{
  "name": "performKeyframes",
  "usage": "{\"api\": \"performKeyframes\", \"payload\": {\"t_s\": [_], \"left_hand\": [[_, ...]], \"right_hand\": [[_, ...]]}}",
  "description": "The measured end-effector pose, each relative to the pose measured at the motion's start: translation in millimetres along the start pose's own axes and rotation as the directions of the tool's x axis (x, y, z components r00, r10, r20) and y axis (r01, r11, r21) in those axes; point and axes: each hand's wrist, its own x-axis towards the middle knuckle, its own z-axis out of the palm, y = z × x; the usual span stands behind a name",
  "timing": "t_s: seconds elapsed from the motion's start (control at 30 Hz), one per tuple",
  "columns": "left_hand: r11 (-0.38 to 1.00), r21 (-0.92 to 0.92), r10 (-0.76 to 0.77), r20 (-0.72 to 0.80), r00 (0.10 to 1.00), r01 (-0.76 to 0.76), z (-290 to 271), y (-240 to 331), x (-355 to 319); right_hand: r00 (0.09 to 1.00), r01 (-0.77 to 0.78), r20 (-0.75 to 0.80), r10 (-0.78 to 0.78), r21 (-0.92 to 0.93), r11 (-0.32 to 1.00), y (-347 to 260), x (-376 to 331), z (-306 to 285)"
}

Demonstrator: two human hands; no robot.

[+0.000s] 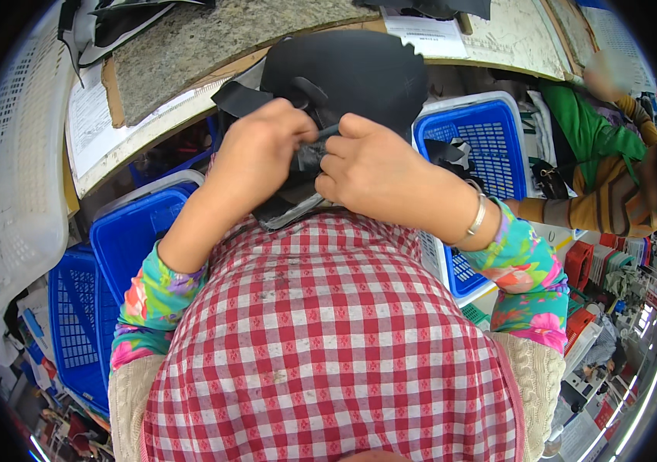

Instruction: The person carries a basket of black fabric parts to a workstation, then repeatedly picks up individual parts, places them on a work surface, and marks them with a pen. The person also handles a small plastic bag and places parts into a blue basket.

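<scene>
A black leather-like piece (344, 73) with a curved outline and a jagged right edge leans against the table's front edge, above my lap. My left hand (263, 150) is closed on its folded near edge, the fingertips pinched together. Close beside it, my right hand (363, 165) grips the same edge with curled fingers. A narrow dark strip runs between the two hands. Loose flaps of the black material stick out near my left fingers, and a grey-edged part hangs below my hands over the red checked apron (328, 323). My fingers hide the exact spot they pinch.
A worktable (498, 38) with a stone slab (213, 46) and paper sheets lies ahead. Blue baskets (475, 131) stand to the right and left (82, 316). A white perforated crate (16, 177) is at far left. Another person in a striped sleeve (590, 215) works at the right.
</scene>
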Motion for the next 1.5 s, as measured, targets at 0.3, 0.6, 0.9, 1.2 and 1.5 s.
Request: {"api": "performKeyframes", "payload": {"t_s": [0.3,0.6,0.9,1.2,1.5], "left_hand": [[0.985,0.047,0.172,-0.255,0.951,-0.165,-10.4,1.7,-5.8],[0.974,0.163,0.152,0.029,0.988,-0.155,-6.8,19.3,8.4],[0.852,-0.494,-0.123,0.138,0.983,0.175,15.1,-5.4,-2.8],[0.622,-0.664,-0.195,0.382,0.903,0.415,0.4,2.4,1.7],[0.655,-0.662,-0.289,0.226,0.93,0.364,8.3,3.5,0.9]], "right_hand": [[0.998,-0.059,-0.013,0.059,0.001,0.998,0.9,1.4,-20.0],[0.99,-0.121,-0.068,0.122,0.011,0.993,-4.3,0.1,-13.2],[0.649,-0.512,0.336,0.682,0.857,0.065,9.9,-31.9,5.1],[0.597,-0.171,0.354,0.719,0.933,-0.317,-11.2,-51.3,32.1],[0.495,-0.301,0.282,0.822,0.943,-0.142,-7.5,-34.6,38.0]]}}
